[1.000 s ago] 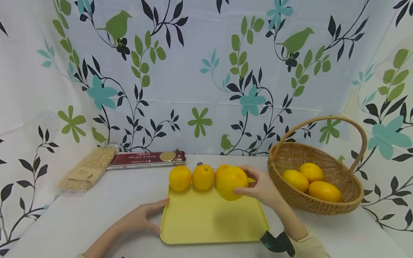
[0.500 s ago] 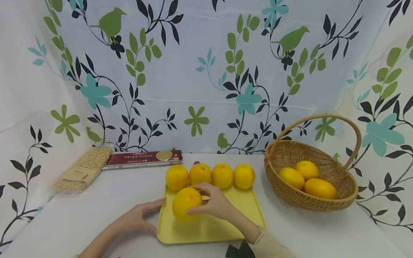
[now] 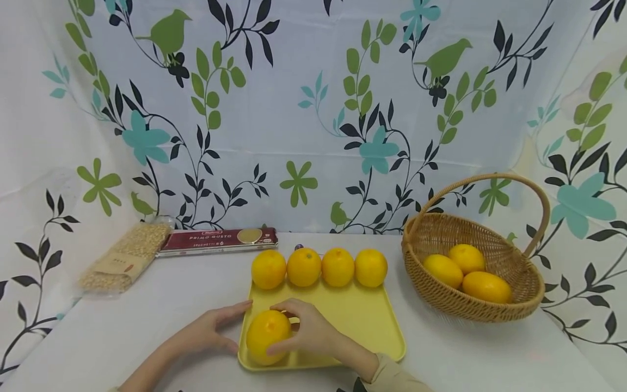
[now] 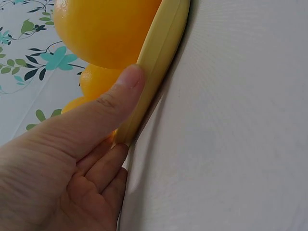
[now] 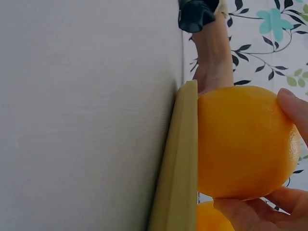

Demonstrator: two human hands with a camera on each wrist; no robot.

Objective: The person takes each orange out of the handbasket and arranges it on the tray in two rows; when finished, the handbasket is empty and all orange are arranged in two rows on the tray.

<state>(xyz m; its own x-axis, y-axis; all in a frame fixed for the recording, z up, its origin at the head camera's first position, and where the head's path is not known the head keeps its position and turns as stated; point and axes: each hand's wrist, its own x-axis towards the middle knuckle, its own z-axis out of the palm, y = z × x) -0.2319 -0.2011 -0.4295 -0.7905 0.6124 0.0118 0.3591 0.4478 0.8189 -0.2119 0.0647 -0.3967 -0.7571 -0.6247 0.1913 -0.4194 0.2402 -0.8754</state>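
Since the frame half a second earlier, the right hand (image 3: 313,331) and its orange (image 3: 266,333) have shifted nearer the person, to the near left corner of the yellow tray (image 3: 348,321). Right hand: curved about the orange, thumb and fingers on its skin, spread to its girth. Whether the fruit's underside touches the tray floor cannot be told (the rim hides its base in the right wrist view). Left hand (image 3: 215,329): not clenched; thumb and fingertips, spread apart, touch the tray's left rim.

Labelling: dark red packet (image 3: 217,242) reads "PRIMO GUSTO", with "SPAGHETTI" beneath; its brand mark is too small to read. Label on the bag of pale grains (image 3: 142,239): illegible.

Containers: tray also bears four oranges (image 3: 304,267) in a row along its far edge; wicker basket (image 3: 441,298), at right, contains three yellow-orange fruits (image 3: 486,287).
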